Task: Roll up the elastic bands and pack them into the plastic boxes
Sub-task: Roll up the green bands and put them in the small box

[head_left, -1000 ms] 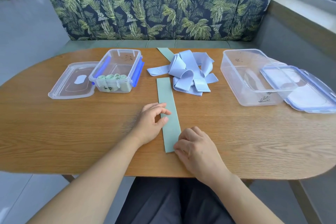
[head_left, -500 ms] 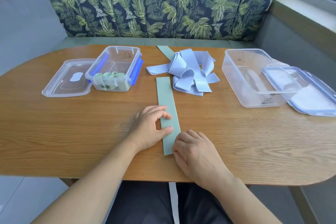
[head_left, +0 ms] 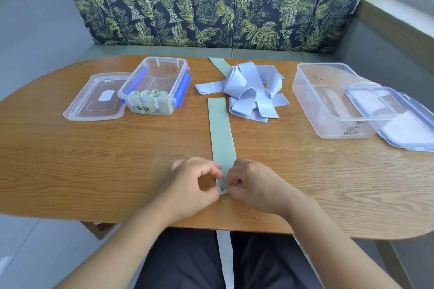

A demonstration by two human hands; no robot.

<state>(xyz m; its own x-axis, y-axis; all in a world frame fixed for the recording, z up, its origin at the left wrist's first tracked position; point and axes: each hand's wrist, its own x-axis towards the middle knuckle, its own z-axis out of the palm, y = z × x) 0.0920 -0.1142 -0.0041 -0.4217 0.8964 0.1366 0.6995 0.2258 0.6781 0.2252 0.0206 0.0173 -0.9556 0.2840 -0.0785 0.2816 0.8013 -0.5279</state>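
Head view. The green band (head_left: 220,134) lies flat and straight on the table (head_left: 94,159), running from the centre toward the near edge. Both hands are at its near end, fingers curled: the left hand (head_left: 192,185) pinches the left edge, the right hand (head_left: 256,185) pinches the end from the right.

Just beyond the band's far end, to the right, is a loose pile of pale blue bands (head_left: 249,91); one loop touches the green band's right edge. A second green strip (head_left: 219,65) pokes out behind the pile. A leaf-print sofa (head_left: 211,4) backs the table.

There is bare wood left and right of the hands and along the near edge.

Far left, the small box (head_left: 162,59) is open, with rolled green bands (head_left: 148,95) lined along its near wall and its lid (head_left: 94,98) flat beside it. On the right, the large box (head_left: 333,126) is open, with the large lid (head_left: 399,119) leaning on its right rim.
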